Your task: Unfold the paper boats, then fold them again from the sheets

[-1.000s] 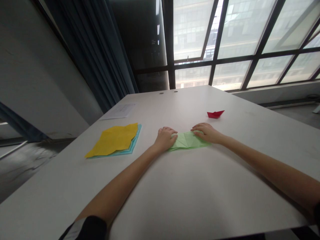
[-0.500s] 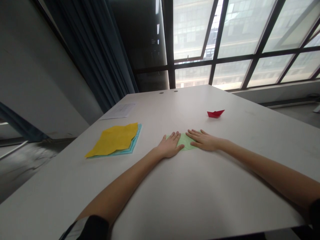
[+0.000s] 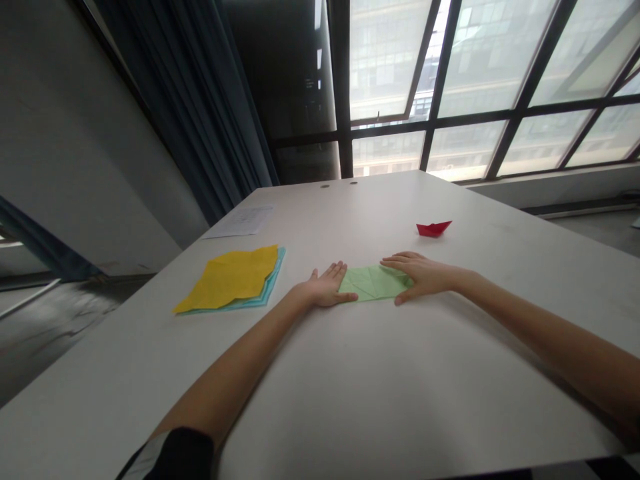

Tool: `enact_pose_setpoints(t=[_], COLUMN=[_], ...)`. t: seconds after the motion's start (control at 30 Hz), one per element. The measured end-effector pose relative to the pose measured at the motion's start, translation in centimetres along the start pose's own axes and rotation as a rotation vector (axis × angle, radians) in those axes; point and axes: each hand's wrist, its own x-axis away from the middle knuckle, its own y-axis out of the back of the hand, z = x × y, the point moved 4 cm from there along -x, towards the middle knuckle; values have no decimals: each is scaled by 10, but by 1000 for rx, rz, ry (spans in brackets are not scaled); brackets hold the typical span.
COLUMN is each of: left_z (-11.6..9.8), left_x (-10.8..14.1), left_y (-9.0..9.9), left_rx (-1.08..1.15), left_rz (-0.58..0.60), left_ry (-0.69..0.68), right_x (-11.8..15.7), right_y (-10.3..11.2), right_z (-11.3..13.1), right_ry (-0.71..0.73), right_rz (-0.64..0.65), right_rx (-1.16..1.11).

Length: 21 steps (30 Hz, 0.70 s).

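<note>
A light green sheet of paper (image 3: 371,283), folded into a flat rectangle with crease lines, lies on the white table (image 3: 350,373). At its left end, my left hand (image 3: 327,285) rests with thumb and fingers spread, the fingertips touching the paper. My right hand (image 3: 419,273) arches over the right end, its fingers at the far edge and its thumb at the near edge; the palm hides part of that end. Whether it pinches the paper cannot be made out. Beyond my right hand sits a small red paper boat (image 3: 434,229).
To the left lies a stack with yellow paper (image 3: 230,277) on top and light blue paper (image 3: 273,283) under it. A printed white sheet (image 3: 243,221) is farther back near the table's left edge. Blue curtains (image 3: 200,100) and windows (image 3: 390,67) stand behind the table.
My hands have moved apart, uncovering more of the green paper. The left slid left, still flat; the right shifted right and rose from lying flat into an arch.
</note>
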Motion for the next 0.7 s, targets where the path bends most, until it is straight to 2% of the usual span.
enact_pose_setpoints(t=[0.2,0.47,0.7], left_z=[2,-1,1], left_x=[-1,2,-3], left_y=[-1,1,-1], left_rx=[13,28,49], left_rz=[-1,4,4], left_ry=[-22,-19,-25], right_x=[0,-7,-9], right_y=[13,5,0], right_z=[14,48,52], right_ry=[80,182,210], right_rz=[-36,-123,-108], right_rx=[12,118,144])
